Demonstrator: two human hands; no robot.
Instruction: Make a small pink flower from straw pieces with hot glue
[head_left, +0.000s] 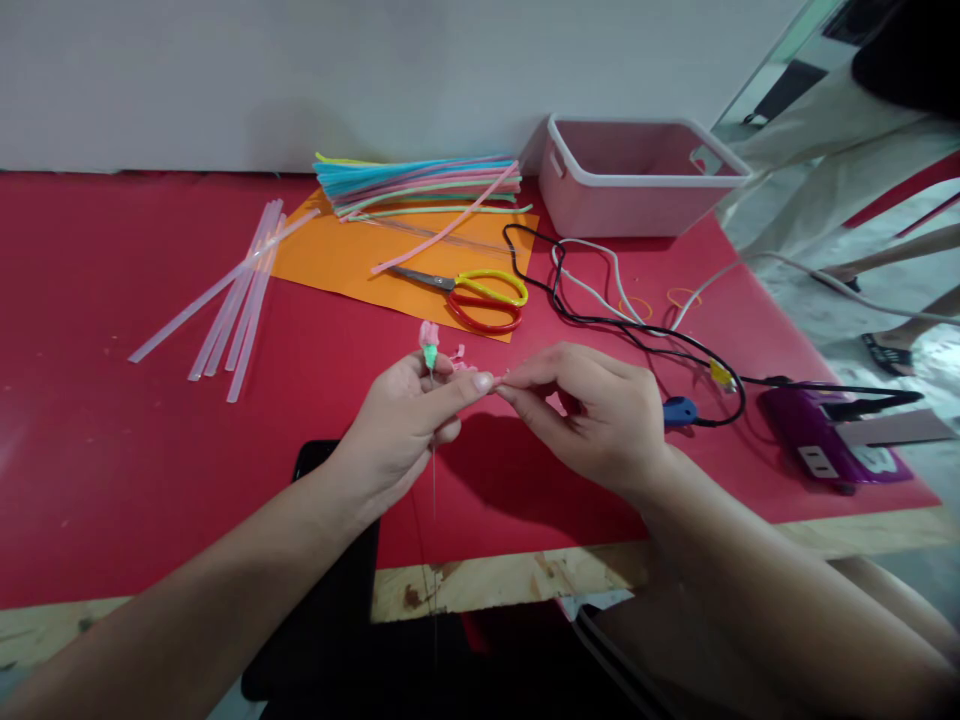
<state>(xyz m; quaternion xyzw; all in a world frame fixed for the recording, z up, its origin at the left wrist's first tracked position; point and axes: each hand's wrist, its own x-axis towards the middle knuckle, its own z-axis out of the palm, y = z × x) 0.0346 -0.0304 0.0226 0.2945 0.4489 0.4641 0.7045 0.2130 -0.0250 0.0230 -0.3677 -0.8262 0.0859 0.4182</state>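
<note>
Red-covered wooden desk (112,480) carries an orange paper sheet (337,262), a pale pink plastic tub (637,175), a bundle of coloured pipe cleaners (420,185) and yellow-and-red-handled scissors (472,292). Left hand (409,415) is clenched on a thin wire stem topped with a small pink-and-green bud (430,345), held above the desk's near edge. Right hand (592,410) pinches a small pink scrap (501,378) at the left fingertips.

A red-covered worktable (112,480) with a bare plywood edge (517,575) stands against a plain white wall (300,70) at 12 o'clock. Toward 2 o'clock, grey concrete floor (825,290) shows beyond the table, under even, soft light, with red furniture legs (911,190) at the frame's edge.
</note>
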